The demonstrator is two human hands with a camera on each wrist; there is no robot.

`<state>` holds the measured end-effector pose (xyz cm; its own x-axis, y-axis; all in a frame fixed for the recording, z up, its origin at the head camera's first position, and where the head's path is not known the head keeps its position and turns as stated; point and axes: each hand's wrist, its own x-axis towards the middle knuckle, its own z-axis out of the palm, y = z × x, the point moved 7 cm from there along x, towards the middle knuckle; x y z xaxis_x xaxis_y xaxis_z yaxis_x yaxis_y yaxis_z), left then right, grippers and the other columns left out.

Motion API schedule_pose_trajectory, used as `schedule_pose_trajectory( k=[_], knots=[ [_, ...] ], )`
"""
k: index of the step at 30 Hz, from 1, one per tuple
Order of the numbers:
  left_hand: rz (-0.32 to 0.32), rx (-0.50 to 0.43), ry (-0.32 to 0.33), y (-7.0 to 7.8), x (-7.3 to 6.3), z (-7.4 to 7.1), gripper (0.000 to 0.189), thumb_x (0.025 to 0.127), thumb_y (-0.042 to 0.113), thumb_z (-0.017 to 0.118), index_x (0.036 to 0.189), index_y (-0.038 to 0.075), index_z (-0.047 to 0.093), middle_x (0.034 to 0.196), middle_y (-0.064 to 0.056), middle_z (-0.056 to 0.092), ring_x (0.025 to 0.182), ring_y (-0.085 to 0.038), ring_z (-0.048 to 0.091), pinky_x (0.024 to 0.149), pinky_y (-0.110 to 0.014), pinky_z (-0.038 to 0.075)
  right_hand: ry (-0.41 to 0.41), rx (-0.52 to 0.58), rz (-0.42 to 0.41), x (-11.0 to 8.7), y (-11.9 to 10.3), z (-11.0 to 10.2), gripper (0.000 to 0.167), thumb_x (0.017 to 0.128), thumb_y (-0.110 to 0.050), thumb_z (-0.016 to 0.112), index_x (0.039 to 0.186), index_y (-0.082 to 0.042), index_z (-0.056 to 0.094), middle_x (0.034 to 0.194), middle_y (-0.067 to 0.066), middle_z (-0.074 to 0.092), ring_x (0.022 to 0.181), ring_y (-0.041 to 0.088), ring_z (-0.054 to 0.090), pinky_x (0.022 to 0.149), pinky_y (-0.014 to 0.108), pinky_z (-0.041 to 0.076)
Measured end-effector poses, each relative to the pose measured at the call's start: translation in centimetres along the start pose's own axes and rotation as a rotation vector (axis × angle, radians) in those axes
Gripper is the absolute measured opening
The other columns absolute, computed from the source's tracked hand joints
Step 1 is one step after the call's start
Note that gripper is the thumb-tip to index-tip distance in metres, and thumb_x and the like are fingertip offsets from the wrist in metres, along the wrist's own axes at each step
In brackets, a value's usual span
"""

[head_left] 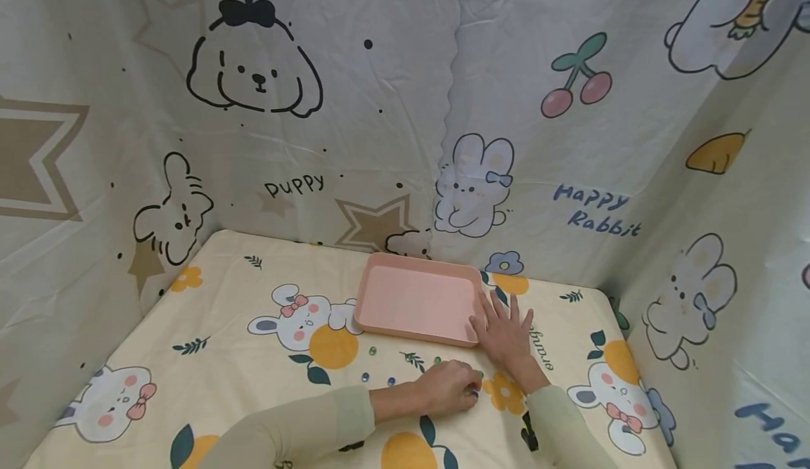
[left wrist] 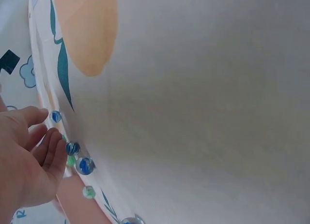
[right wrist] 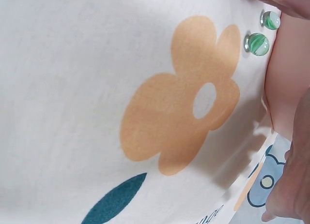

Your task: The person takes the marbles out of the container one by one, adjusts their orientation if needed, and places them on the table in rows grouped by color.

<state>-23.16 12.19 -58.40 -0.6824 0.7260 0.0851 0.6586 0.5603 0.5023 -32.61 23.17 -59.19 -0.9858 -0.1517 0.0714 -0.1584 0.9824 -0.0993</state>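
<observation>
My left hand (head_left: pixel 448 388) is low over the cloth with its fingers bent down. A blue marble (left wrist: pixel 55 116) shows right at the thumb tip in the left wrist view, with a gap between thumb and fingers. My right hand (head_left: pixel 506 335) rests on the right rim of a pink rectangular tray (head_left: pixel 418 297), its fingers spread. Two green marbles (right wrist: pixel 256 44) lie on the cloth near the tray's front side. Left of the left hand are another green marble (head_left: pixel 372 351) and two blue marbles (head_left: pixel 391 382).
The cream cloth (head_left: pixel 240 335) is printed with rabbits, oranges and flowers. Hanging fabric (head_left: pixel 392 89) with puppy and rabbit drawings encloses the table at the back and sides. The tray's far side is close to the back fabric.
</observation>
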Motion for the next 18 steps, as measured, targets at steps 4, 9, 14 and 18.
schedule_pose_trajectory(
  k=[4,9,14,18],
  knots=[
    [-0.021,-0.033,0.037,-0.1,-0.4,-1.1,0.010,0.090,0.019,0.075,0.099,0.015,0.074,0.086,0.012,0.066,0.074,0.004,0.052,0.067,-0.010,0.043,0.007,-0.001,0.000,0.0,-0.1,-0.1,0.066,0.102,-0.053,0.041,0.158,-0.020,0.030,0.161,0.012,0.027,0.146,0.050,0.010,0.108,0.074,0.005],
    [-0.080,-0.075,0.081,-1.1,-1.4,-3.1,0.007,0.093,0.023,0.072,0.097,0.017,0.073,0.086,0.014,0.064,0.075,0.003,0.050,0.066,-0.013,0.043,0.002,-0.005,0.007,-0.1,-0.4,-0.2,0.067,0.101,-0.054,0.041,0.158,-0.020,0.030,0.161,0.012,0.026,0.146,0.050,0.009,0.107,0.074,0.005],
    [-0.105,-0.044,0.182,-2.9,-2.7,-6.0,0.005,0.094,0.022,0.070,0.097,0.018,0.071,0.088,0.013,0.063,0.078,0.000,0.054,0.067,-0.013,0.044,-0.004,-0.013,0.005,-0.1,-0.4,-0.3,0.067,0.101,-0.053,0.041,0.158,-0.019,0.029,0.161,0.013,0.025,0.146,0.050,0.010,0.107,0.074,0.006],
    [-0.152,-0.023,0.280,-5.1,-4.2,-8.4,0.006,0.094,0.017,0.068,0.099,0.015,0.072,0.086,0.010,0.063,0.078,-0.004,0.055,0.070,-0.014,0.046,-0.016,0.017,0.015,-0.2,-0.1,-0.1,0.067,0.102,-0.053,0.039,0.159,-0.018,0.027,0.162,0.015,0.023,0.145,0.050,0.009,0.107,0.074,0.006]
  ],
)
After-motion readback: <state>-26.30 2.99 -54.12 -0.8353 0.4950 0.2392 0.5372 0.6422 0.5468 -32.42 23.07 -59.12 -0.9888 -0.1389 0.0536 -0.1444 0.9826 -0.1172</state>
